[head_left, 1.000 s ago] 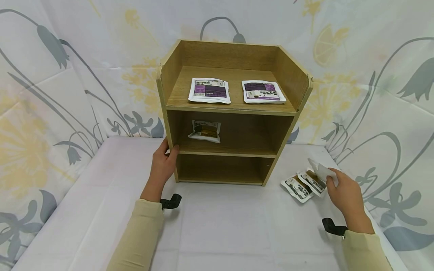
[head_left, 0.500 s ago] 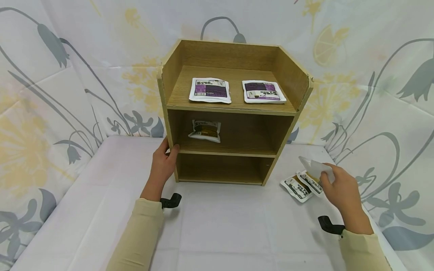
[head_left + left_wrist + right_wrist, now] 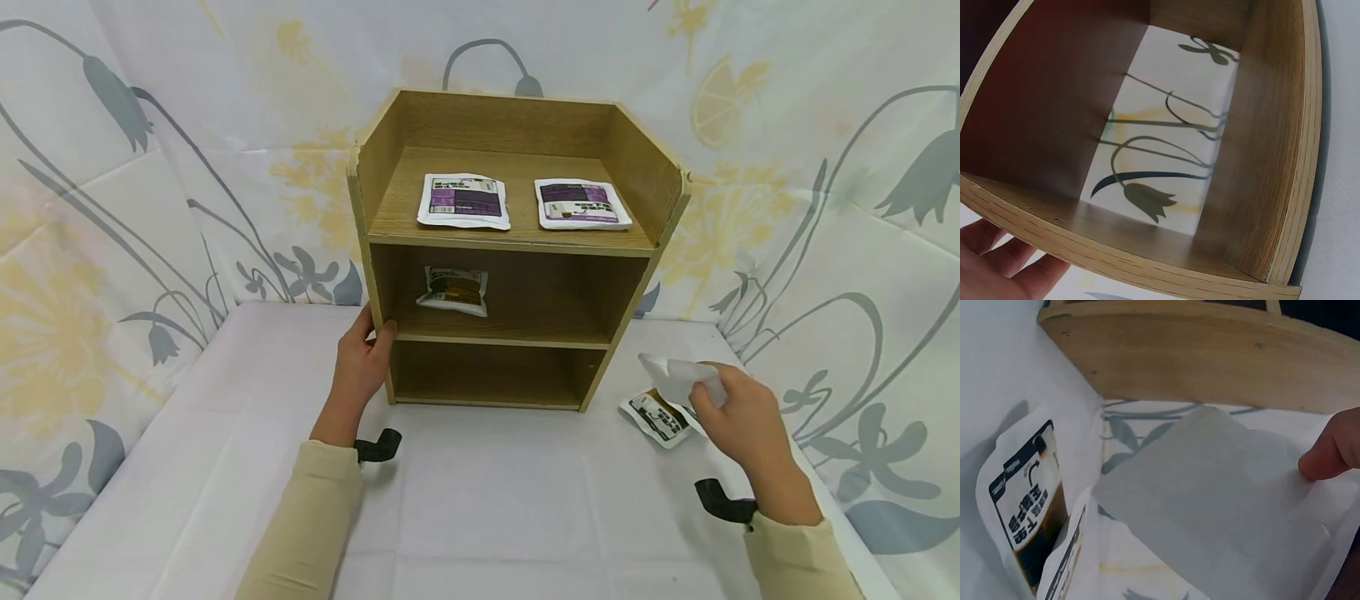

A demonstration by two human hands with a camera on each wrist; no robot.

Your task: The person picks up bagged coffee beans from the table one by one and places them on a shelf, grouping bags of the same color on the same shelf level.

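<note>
In the head view my left hand (image 3: 360,362) grips the left side of a small wooden shelf (image 3: 502,342), its thumb by the front edge and its fingers on the outer face. My right hand (image 3: 746,412) pinches a packet (image 3: 678,379) whose plain white side shows, held above the table at right. In the right wrist view the thumb (image 3: 1332,450) presses on that held packet (image 3: 1210,494). Just below it lie two brown-labelled packets (image 3: 654,418), one partly hidden by the held packet. Another brown-labelled packet (image 3: 454,290) sits on the middle level, at left.
Two purple-labelled packets, one left (image 3: 463,201) and one right (image 3: 583,204), lie on the shelf's top level. A white cloth covers the table (image 3: 495,492). Flower-patterned cloth (image 3: 225,125) hangs behind and at both sides.
My right hand has moved left with the held packet, toward the shelf, and the packet now covers more of the ones on the table. My left hand stays on the shelf.
</note>
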